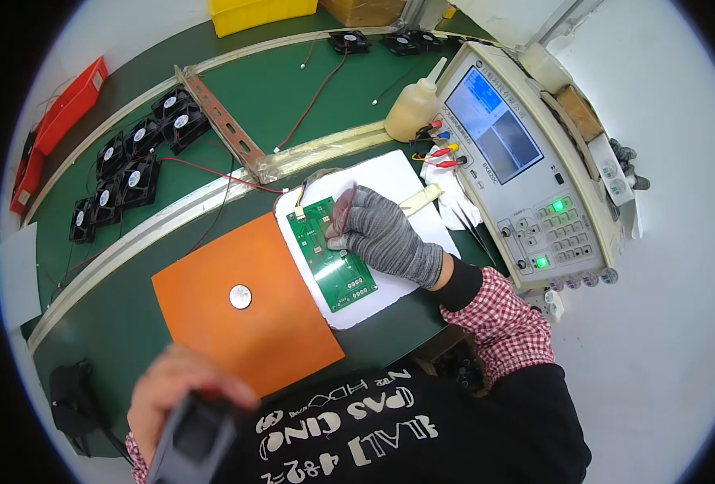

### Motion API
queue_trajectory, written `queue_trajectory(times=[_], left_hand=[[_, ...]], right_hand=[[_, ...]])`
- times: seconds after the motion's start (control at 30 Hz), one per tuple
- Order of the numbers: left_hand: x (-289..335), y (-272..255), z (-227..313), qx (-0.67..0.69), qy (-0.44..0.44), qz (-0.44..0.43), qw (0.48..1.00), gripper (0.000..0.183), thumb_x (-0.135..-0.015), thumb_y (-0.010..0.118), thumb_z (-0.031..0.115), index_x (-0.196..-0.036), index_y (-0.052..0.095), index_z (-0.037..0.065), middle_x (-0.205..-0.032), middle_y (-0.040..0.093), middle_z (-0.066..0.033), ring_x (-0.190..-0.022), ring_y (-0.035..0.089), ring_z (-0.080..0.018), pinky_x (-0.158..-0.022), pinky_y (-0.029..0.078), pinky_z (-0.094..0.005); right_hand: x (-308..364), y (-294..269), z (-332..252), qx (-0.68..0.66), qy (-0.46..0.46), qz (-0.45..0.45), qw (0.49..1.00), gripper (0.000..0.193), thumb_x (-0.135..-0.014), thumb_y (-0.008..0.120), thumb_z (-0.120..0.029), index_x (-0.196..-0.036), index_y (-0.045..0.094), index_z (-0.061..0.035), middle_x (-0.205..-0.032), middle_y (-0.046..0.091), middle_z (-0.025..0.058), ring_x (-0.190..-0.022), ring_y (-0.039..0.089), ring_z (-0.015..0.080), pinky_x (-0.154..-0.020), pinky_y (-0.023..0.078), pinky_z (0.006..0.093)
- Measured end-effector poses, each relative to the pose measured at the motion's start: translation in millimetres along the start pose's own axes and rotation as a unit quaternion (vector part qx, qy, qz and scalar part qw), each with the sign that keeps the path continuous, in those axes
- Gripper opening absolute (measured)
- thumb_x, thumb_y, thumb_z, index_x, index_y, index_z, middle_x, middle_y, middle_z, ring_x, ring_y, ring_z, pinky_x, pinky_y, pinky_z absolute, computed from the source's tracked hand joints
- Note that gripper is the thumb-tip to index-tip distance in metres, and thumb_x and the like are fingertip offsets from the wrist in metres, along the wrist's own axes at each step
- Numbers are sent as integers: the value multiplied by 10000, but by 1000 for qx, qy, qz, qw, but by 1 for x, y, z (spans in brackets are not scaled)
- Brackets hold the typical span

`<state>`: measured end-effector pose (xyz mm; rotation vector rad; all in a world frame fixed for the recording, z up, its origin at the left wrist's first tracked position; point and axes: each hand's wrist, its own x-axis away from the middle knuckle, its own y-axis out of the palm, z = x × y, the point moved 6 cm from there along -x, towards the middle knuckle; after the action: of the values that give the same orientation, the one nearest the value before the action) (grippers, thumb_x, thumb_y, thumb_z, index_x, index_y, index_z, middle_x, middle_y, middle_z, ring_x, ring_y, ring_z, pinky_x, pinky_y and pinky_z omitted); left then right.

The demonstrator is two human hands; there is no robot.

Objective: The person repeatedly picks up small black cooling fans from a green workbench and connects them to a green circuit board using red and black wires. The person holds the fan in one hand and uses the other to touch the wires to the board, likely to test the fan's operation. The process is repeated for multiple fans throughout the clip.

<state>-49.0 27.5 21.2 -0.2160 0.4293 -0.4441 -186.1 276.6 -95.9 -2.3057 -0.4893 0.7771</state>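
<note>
My right hand, in a grey knit glove, is over a green circuit board, its thumb and fingertips pinched close to the board's surface. A thin reddish strand, perhaps a wire, shows along the fingers; what the pinch holds is hidden. The board lies on a white pad, with a small white connector and wires at its far end. At the lower left my bare left hand, smeared by motion, is closed round a dark grey boxy thing close to the camera.
An orange mat bears a round silvery disc. Several black cooling fans with wires lie beyond a metal strip. At right stand a test instrument, a yellowish squeeze bottle and tweezers.
</note>
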Motion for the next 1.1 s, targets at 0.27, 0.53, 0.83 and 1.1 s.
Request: queue_trajectory(times=[0.27,0.53,0.83,1.1], left_hand=[[-3,17,5,560,-73,-88,820,802,-977,287,657,-1123,520,-96,-779,597,-276,-650,630,-412,-579,563,-501],[-85,21,-25,-367,257,21,894,849,-737,789,456,-1363,497,-38,-1353,544,-255,-1224,553,-400,-1057,426,-460],[-180,-111,-208,-691,7,166,703,211,-707,784,209,-799,675,53,-895,568,-95,-937,546,-286,-758,459,-398],[-104,20,-54,-547,326,183,749,113,-731,695,137,-836,669,104,-830,526,-5,-841,534,-190,-805,460,-362]], right_hand=[[4,-9,-7,-13,-42,8,999,160,-714,797,-77,-815,676,-51,-873,595,73,-865,599,246,-776,510,370],[11,-12,-3,-24,-33,30,999,177,-748,774,-117,-846,637,-65,-862,618,90,-807,624,282,-726,512,387],[9,-24,1,-132,59,105,984,347,-815,794,-162,-1112,656,-49,-896,623,57,-793,614,132,-721,526,283],[3,-28,-43,-157,-55,86,982,900,-730,866,-281,-1460,380,-77,-1264,528,138,-1028,579,224,-852,516,338]])
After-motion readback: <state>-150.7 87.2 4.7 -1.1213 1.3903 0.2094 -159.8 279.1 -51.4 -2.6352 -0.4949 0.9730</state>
